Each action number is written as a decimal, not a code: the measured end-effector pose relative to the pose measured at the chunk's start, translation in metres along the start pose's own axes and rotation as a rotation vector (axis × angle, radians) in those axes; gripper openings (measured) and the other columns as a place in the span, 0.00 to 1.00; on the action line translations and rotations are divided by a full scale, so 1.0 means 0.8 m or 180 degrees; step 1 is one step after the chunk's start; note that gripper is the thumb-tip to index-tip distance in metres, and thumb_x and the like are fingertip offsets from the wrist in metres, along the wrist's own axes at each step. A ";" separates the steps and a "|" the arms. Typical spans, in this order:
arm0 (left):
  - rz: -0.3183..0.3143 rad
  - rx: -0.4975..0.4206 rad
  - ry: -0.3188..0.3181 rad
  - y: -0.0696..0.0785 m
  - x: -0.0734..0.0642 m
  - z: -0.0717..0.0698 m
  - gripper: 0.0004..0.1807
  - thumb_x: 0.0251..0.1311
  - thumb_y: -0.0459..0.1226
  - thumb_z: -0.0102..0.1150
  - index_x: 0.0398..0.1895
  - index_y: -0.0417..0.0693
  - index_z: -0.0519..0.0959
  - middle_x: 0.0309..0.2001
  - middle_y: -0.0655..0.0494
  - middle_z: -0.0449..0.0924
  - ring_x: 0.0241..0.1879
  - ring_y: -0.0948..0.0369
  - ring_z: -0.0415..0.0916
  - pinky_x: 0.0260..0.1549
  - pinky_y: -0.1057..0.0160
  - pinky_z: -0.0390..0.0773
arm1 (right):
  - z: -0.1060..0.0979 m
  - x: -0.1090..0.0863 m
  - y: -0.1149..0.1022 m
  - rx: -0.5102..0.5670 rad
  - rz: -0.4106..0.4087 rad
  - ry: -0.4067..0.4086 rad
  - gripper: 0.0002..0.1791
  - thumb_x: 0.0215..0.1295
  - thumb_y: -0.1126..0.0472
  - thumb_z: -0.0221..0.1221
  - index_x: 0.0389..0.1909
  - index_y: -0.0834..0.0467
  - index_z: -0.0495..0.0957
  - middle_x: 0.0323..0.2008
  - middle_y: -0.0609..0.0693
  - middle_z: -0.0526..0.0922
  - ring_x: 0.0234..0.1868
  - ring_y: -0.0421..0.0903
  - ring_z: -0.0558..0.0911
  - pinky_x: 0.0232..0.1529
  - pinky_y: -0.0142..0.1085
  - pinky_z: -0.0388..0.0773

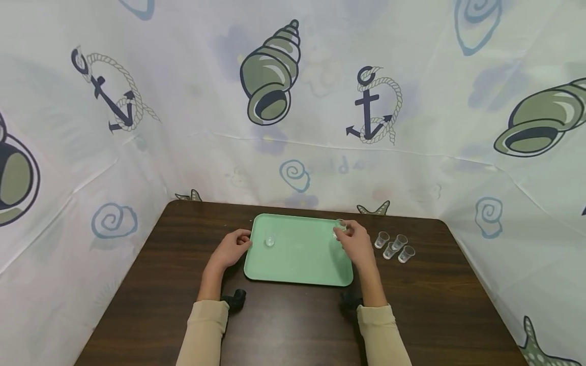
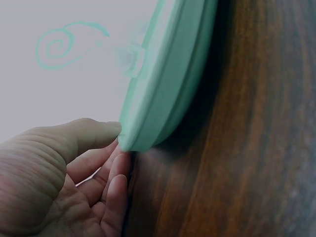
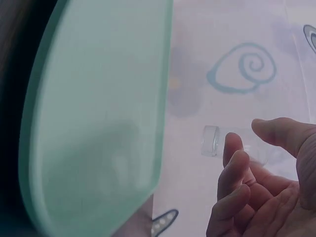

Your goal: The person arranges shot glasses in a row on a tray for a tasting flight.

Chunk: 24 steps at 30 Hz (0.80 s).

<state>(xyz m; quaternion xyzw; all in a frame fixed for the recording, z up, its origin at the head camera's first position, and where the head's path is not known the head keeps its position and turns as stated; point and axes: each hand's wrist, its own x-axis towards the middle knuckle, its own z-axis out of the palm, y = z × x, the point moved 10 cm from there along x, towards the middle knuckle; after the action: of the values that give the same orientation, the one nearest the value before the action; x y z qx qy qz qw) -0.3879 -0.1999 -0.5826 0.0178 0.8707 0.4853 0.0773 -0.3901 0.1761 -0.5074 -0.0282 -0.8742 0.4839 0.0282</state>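
Observation:
A light green tray point(image 1: 297, 254) lies on the dark wooden table. My left hand point(image 1: 229, 250) holds its left edge; in the left wrist view the thumb point(image 2: 101, 134) is against the rim and the other fingers curl by the edge. On the tray's left part stands a small clear plastic cup point(image 1: 269, 241). Over the tray's upper right part, my right hand point(image 1: 357, 246) holds another clear cup point(image 3: 211, 140) between thumb and fingers. That cup's bottom shows past the fingertips in the right wrist view; whether it touches the tray I cannot tell.
Several more clear cups point(image 1: 400, 242) stand close together on the table point(image 1: 439, 305), right of the tray. A white curtain point(image 1: 320, 168) with shells and anchors surrounds the back and sides. Black camera mounts point(image 1: 235, 300) sit at both wrists.

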 end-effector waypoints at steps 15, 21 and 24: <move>0.0017 0.0001 0.0003 -0.001 0.003 0.001 0.25 0.81 0.38 0.56 0.74 0.35 0.73 0.57 0.40 0.79 0.55 0.48 0.78 0.55 0.48 0.79 | 0.055 -0.006 -0.031 -0.0030 -0.0164 -0.0247 0.26 0.78 0.46 0.63 0.68 0.56 0.80 0.38 0.52 0.89 0.40 0.58 0.88 0.30 0.40 0.76; 0.0025 -0.0019 -0.0009 -0.001 0.002 0.000 0.25 0.81 0.38 0.56 0.74 0.35 0.72 0.57 0.39 0.79 0.56 0.48 0.78 0.56 0.47 0.79 | 0.068 -0.010 -0.041 -0.0067 -0.0201 -0.0318 0.25 0.77 0.47 0.64 0.67 0.57 0.81 0.37 0.51 0.89 0.32 0.49 0.85 0.30 0.40 0.75; 0.0017 -0.0013 -0.0013 -0.001 0.002 0.000 0.25 0.81 0.39 0.56 0.74 0.35 0.72 0.57 0.40 0.79 0.55 0.48 0.78 0.56 0.47 0.79 | 0.072 -0.010 -0.045 -0.0069 -0.0249 -0.0326 0.24 0.77 0.50 0.65 0.66 0.58 0.81 0.36 0.52 0.89 0.29 0.45 0.82 0.29 0.39 0.75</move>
<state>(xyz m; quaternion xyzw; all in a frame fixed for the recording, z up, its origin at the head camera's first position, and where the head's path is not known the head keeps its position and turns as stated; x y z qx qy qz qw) -0.3891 -0.2001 -0.5835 0.0209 0.8695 0.4873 0.0778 -0.3876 0.1076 -0.5078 0.0305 -0.8801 0.4738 0.0020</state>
